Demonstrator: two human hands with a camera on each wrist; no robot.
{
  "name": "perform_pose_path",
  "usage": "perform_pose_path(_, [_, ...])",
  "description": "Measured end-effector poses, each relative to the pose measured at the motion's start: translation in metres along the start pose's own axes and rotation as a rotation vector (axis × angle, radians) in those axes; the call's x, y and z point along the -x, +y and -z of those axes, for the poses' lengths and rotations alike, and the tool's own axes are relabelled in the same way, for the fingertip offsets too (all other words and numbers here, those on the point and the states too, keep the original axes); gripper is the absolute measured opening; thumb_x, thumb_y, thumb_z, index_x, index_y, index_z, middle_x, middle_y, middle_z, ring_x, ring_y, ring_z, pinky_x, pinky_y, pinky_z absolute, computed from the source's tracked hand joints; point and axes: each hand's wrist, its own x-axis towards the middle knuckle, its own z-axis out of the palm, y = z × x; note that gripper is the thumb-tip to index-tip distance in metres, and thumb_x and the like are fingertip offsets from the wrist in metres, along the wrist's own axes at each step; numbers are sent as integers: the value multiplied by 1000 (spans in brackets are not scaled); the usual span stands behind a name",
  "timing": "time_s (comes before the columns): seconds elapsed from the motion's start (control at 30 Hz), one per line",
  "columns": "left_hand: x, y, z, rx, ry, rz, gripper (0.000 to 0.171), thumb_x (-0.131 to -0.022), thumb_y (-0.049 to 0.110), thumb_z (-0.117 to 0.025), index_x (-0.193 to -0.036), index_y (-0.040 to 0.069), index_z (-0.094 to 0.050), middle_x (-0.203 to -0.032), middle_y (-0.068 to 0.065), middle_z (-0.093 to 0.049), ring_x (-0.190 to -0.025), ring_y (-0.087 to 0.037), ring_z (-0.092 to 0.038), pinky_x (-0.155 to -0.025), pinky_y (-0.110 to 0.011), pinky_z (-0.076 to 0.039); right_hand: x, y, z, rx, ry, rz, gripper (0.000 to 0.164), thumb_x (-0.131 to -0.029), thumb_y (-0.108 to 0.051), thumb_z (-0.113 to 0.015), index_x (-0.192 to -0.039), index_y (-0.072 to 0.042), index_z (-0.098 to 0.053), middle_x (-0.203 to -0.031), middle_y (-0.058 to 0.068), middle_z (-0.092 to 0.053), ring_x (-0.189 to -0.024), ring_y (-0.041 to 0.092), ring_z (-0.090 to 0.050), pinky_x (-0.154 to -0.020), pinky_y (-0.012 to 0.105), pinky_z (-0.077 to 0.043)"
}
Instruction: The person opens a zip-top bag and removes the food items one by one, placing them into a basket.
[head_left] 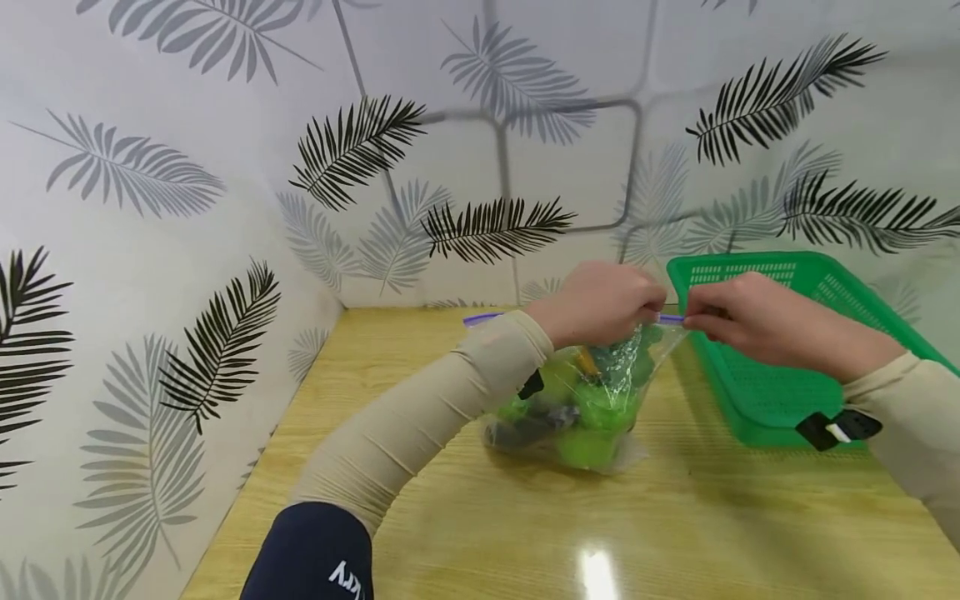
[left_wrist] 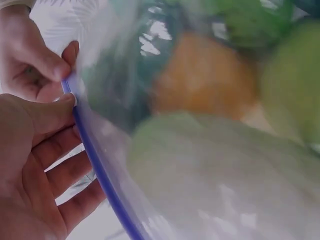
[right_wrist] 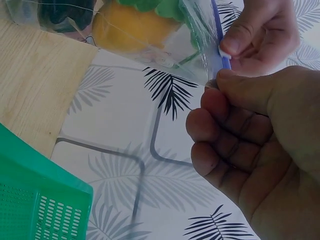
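Note:
A clear zip bag (head_left: 600,417) with a blue-purple zip strip stands on the wooden table, filled with green, orange and dark objects blurred by the plastic. My left hand (head_left: 603,304) pinches the small white slider (right_wrist: 225,54) on the strip, close to its right end. With thumb and forefinger my right hand (head_left: 742,317) grips the bag's top right corner. In the left wrist view both hands meet at the strip (left_wrist: 107,185). An orange-yellow item (right_wrist: 135,27) with a green leafy part shows through the plastic in the right wrist view.
A green plastic basket (head_left: 750,429) with perforated walls stands at the right, below my right forearm. Behind the table (head_left: 480,533) rises a wall covering (head_left: 450,167) printed with grey and black leaves.

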Motion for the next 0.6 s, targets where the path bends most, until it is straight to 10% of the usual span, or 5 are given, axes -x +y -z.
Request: perform_pose_path(0.6, [87, -70, -12, 44, 75, 88, 20, -106, 29, -54, -92, 22, -66, -93, 10, -68, -78, -8, -60, -68, -29, -49, 3, 1, -2, 22, -17, -18, 18, -98, -12, -66, -85, -23, -63, -63, -12, -46, -51, 2, -36, -53, 24, -34])
